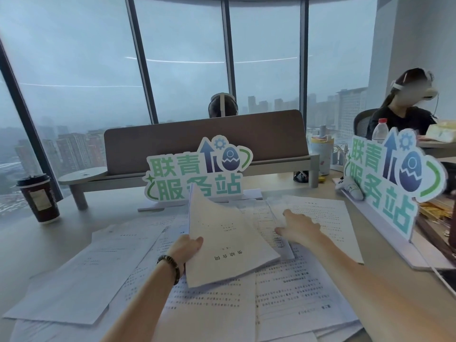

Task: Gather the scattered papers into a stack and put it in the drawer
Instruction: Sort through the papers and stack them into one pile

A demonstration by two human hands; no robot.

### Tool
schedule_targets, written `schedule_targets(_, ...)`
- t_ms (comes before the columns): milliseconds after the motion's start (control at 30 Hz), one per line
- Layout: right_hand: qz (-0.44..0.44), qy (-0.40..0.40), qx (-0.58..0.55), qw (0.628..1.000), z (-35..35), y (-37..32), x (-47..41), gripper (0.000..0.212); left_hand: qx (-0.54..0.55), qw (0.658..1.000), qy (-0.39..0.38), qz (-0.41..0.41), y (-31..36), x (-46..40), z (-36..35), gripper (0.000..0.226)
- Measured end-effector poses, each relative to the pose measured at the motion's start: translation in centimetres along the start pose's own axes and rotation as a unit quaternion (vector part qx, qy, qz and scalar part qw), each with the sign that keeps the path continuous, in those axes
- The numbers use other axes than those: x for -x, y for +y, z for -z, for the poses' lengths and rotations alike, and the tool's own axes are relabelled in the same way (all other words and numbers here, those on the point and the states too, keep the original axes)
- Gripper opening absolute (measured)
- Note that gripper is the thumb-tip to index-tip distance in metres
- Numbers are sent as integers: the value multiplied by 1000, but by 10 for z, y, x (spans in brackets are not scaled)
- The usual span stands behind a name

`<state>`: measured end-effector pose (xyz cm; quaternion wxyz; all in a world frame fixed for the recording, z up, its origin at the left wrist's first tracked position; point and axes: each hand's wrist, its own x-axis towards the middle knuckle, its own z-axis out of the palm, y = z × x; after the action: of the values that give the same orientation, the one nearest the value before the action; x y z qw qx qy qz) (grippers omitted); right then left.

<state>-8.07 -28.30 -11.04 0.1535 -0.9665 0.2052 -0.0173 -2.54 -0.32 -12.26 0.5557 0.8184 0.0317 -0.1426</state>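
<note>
1. Fingers of the left hand (185, 248) curl round the near-left edge of a white printed sheaf of paper (227, 240), thumb on top, holding it lifted and tilted above the other pages; a dark beaded bracelet (170, 265) sits on that wrist.
2. Fingers of the right hand (299, 228) lie stretched and relaxed, palm down, touching the loose white printed pages (318, 215) just right of the lifted sheaf; they grip nothing.
3. Papers, white with printed text (98, 272), lie scattered and overlapping across the pale surface (49, 235), spreading left, right and toward the person beneath both forearms.
4. Behind the papers stands a green-and-white cut-out sign with blue arrow and egg (197, 172), upright on a white base; the lifted sheaf's top corner overlaps its lower edge in this view.
5. A second matching cut-out sign (392, 178) stands at the right edge of the papers.
6. A dark red paper cup with black lid (38, 198) stands far left, well apart from the papers.
7. A brown padded divider panel (204, 139) rises behind the first sign, on a grey shelf.
8. The drawer is not in view.
</note>
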Motion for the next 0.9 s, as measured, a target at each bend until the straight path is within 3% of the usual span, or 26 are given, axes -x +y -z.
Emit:
schedule_targets(233, -5, 16, -268, 963, 6, -1, -2, 81, 6, 1000, -7, 6, 0, 3, 1, 27)
schedule_targets(300, -19, 11, -240, 971, 5, 0, -3, 82, 4, 1000, -9, 7, 1, 4, 1, 27)
schedule_targets(467, -26, -6, -124, 992, 4, 5, -2, 59, 6, 1000, -7, 3, 2, 7, 0, 26)
schedule_targets(567, -30, -8, -138, 990, 4, 7, -3, 70, 6, 1000, -6, 1, 2, 7, -1, 26)
schedule_targets(800, 2, -16, -253, 967, -2, 7, -7, 71, 36, 999, -6, -14, 1, 5, -2, 16)
schedule_targets(900, -3, -8, -247, 969, -1, 7, -10, 60, 47, 999, -9, -18, 1, 4, -2, 16)
